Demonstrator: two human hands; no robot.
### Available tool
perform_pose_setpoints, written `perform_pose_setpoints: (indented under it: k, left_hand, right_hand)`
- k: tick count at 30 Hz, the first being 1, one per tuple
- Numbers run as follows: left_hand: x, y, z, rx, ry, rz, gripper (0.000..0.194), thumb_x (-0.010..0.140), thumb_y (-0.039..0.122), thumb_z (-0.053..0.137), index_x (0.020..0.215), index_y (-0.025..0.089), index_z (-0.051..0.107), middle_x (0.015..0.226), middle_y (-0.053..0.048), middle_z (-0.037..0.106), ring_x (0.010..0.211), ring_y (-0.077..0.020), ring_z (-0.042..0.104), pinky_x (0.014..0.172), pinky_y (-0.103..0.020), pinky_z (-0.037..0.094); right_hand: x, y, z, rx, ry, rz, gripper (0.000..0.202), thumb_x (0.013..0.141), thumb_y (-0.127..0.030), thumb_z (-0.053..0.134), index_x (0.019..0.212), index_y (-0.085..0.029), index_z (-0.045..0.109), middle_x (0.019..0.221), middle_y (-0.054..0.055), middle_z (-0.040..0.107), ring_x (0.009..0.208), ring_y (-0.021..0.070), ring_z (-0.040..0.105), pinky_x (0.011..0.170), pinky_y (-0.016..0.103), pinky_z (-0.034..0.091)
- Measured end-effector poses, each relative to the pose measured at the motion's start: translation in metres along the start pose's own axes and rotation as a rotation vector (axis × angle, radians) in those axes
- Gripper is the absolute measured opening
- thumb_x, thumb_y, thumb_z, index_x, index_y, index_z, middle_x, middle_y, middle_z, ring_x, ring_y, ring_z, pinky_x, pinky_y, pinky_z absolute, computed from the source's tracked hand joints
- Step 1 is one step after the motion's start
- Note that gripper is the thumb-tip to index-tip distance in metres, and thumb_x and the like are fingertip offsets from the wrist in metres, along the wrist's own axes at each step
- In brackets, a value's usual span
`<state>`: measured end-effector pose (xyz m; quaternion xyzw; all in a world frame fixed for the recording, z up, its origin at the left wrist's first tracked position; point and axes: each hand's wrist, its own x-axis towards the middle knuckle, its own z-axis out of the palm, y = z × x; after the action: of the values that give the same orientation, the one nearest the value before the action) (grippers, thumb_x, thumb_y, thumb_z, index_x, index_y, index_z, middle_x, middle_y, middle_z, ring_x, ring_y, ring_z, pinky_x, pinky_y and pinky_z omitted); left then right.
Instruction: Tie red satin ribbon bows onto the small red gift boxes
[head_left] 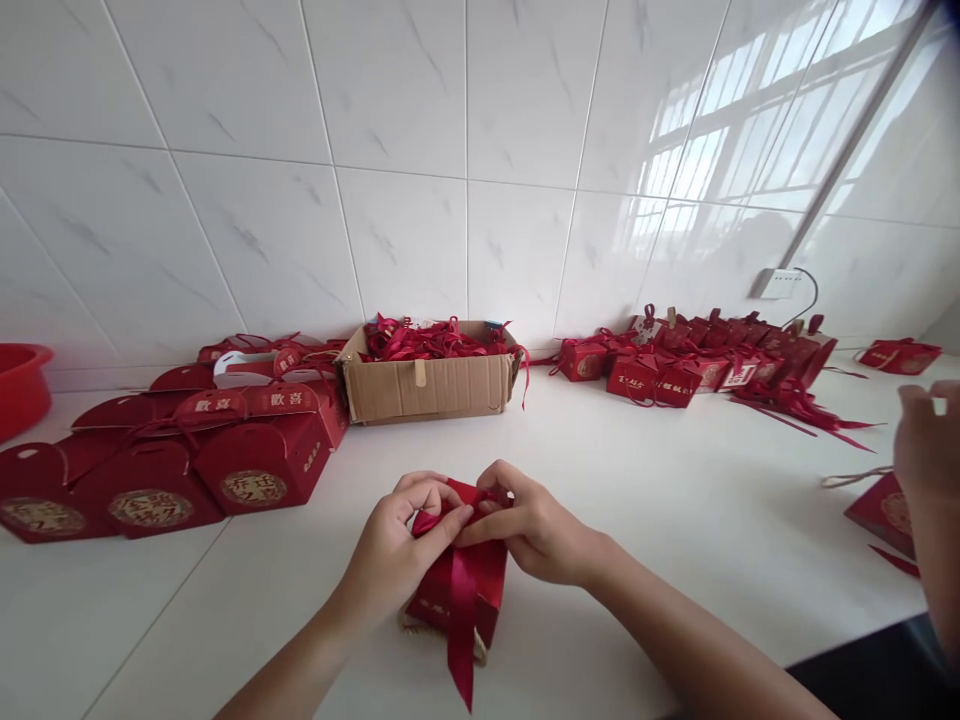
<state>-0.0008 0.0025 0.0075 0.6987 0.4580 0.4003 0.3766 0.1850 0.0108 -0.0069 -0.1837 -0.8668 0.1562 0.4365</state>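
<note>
Boxes (255, 487) flank a carton (427, 392) of ribbons (442, 343) beyond the hands (395, 535).

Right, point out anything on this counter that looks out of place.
Nothing looks spilled. Slightly untidy: one ribbon end dangles outside the cardboard box, though most ribbon there sits inside; and loose ribbons lie strewn on the counter beside the right-hand red boxes.
</note>
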Motion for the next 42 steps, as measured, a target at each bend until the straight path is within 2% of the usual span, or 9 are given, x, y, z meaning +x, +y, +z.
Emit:
perform_pose_setpoints:
  k: [6, 9, 12, 17, 22, 26, 34, 37, 42]
  left_hand:
    - [0.0, 0.003, -0.002, 0.035, -0.019, -0.024, 0.029, 0.076, 0.037, 0.06, 0.057, 0.022, 0.045, 0.091, -0.006, 0.065, 0.113, -0.0251, 0.05, 0.089, -0.033, 0.042]
    - [0.0, 0.004, -0.002, 0.032, -0.016, -0.031, 0.035, 0.075, 0.038, 0.062, 0.052, 0.022, 0.042, 0.086, -0.004, 0.067, 0.116, -0.0246, 0.049, 0.092, -0.033, 0.04]
    - [0.0, 0.004, -0.001, 0.046, -0.006, -0.037, 0.037, 0.074, 0.039, 0.063, 0.051, 0.022, 0.041, 0.087, -0.004, 0.068, 0.116, -0.0246, 0.05, 0.093, -0.033, 0.04]
    - [0.0, 0.005, -0.002, 0.095, 0.004, -0.051, 0.025, 0.073, 0.039, 0.064, 0.058, 0.022, 0.055, 0.096, -0.006, 0.068, 0.113, -0.0255, 0.053, 0.091, -0.033, 0.042]
    - [-0.001, 0.006, -0.003, 0.113, 0.006, -0.04, 0.023, 0.073, 0.038, 0.065, 0.058, 0.022, 0.058, 0.093, -0.005, 0.069, 0.116, -0.0261, 0.051, 0.092, -0.033, 0.042]
    - [-0.002, 0.008, -0.002, 0.087, 0.006, -0.045, 0.022, 0.071, 0.039, 0.067, 0.06, 0.022, 0.059, 0.092, -0.006, 0.068, 0.116, -0.0277, 0.051, 0.093, -0.036, 0.042]
    - [-0.005, 0.014, -0.004, 0.014, -0.017, -0.071, 0.016, 0.067, 0.035, 0.072, 0.065, 0.022, 0.062, 0.099, -0.007, 0.068, 0.117, -0.0288, 0.052, 0.093, -0.038, 0.043]
    - [-0.005, 0.012, -0.003, -0.011, -0.028, -0.07, 0.021, 0.067, 0.035, 0.072, 0.062, 0.022, 0.057, 0.095, -0.006, 0.069, 0.118, -0.0275, 0.051, 0.092, -0.036, 0.044]
    - [-0.004, 0.009, 0.001, -0.071, 0.008, -0.053, 0.046, 0.074, 0.039, 0.065, 0.051, 0.022, 0.029, 0.079, -0.005, 0.069, 0.118, -0.026, 0.05, 0.094, -0.036, 0.04]
  right_hand:
    - [0.0, 0.002, -0.002, 0.112, 0.096, 0.078, 0.03, 0.079, 0.002, 0.042, 0.08, -0.018, 0.064, 0.085, 0.005, 0.051, 0.072, 0.0119, 0.052, 0.061, 0.025, 0.046]
    - [0.0, 0.002, -0.003, 0.178, 0.146, 0.201, 0.022, 0.076, 0.001, 0.046, 0.079, -0.018, 0.055, 0.079, 0.003, 0.054, 0.068, 0.0119, 0.051, 0.059, 0.025, 0.043]
    - [-0.001, 0.001, -0.003, 0.229, 0.163, 0.283, 0.017, 0.076, -0.002, 0.049, 0.077, -0.019, 0.049, 0.075, 0.001, 0.055, 0.065, 0.0113, 0.048, 0.059, 0.025, 0.041]
    - [-0.001, 0.003, -0.003, 0.306, 0.194, 0.412, 0.013, 0.082, -0.013, 0.053, 0.072, -0.019, 0.046, 0.072, 0.0, 0.052, 0.064, 0.011, 0.045, 0.059, 0.025, 0.038]
    - [-0.002, 0.009, -0.002, 0.572, 0.226, 0.54, 0.021, 0.083, -0.025, 0.058, 0.071, -0.02, 0.042, 0.066, -0.003, 0.048, 0.056, 0.0088, 0.043, 0.052, 0.023, 0.036]
    - [-0.002, 0.011, -0.003, 0.732, 0.259, 0.559, 0.028, 0.079, -0.029, 0.065, 0.069, -0.019, 0.041, 0.066, -0.004, 0.05, 0.056, 0.0087, 0.046, 0.052, 0.023, 0.037]
    - [-0.001, 0.006, -0.006, 0.748, 0.261, 0.569, 0.027, 0.081, -0.027, 0.064, 0.069, -0.019, 0.041, 0.066, -0.003, 0.051, 0.057, 0.0083, 0.047, 0.052, 0.022, 0.037]
    - [-0.001, 0.006, -0.007, 0.744, 0.264, 0.566, 0.027, 0.082, -0.026, 0.063, 0.069, -0.019, 0.041, 0.066, -0.004, 0.05, 0.055, 0.0076, 0.046, 0.05, 0.022, 0.036]
    - [-0.001, 0.004, -0.007, 0.744, 0.257, 0.569, 0.026, 0.083, -0.026, 0.062, 0.07, -0.019, 0.041, 0.066, -0.004, 0.049, 0.054, 0.0072, 0.045, 0.05, 0.022, 0.035]
